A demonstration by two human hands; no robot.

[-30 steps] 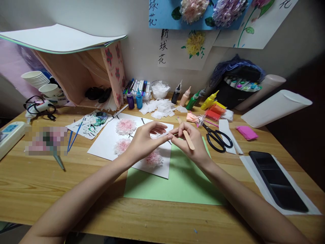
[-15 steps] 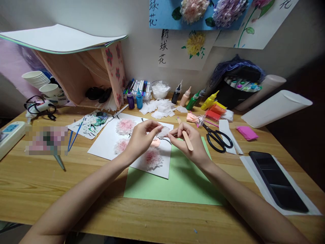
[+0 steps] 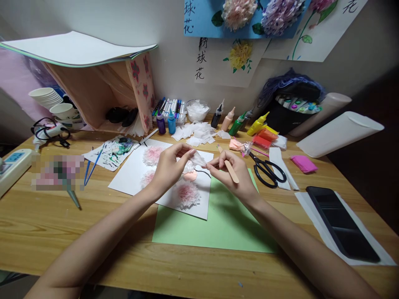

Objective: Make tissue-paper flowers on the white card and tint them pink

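Observation:
Between my two hands is a small piece of thin white tissue paper [image 3: 198,158]. My left hand [image 3: 172,166] pinches its upper left side, while the fingertips of my right hand [image 3: 232,170] pinch its lower right end. A wooden craft stick [image 3: 231,171] is also tucked in my right hand, slanting across the fingers. Below the hands lies a white sheet [image 3: 127,176] bearing several pink-and-white paper flowers [image 3: 188,194]. A patch of peach clay [image 3: 190,176] shows on the sheet, partly hidden by tissue. Green paper [image 3: 215,230] lies under the sheet.
Loose tissue squares [image 3: 199,132] and a bowl of tissue [image 3: 197,110] are at the back, beside paint bottles [image 3: 238,123]. Black scissors [image 3: 269,174], a pink packet [image 3: 304,164] and a black phone-like slab [image 3: 341,224] lie right. A paint-smeared sheet [image 3: 109,153] and blue brushes [image 3: 93,168] lie left.
The tissue has gone from flatter to a more gathered, pointed shape between my fingers. My left hand has shifted slightly left and up; my right hand has barely moved.

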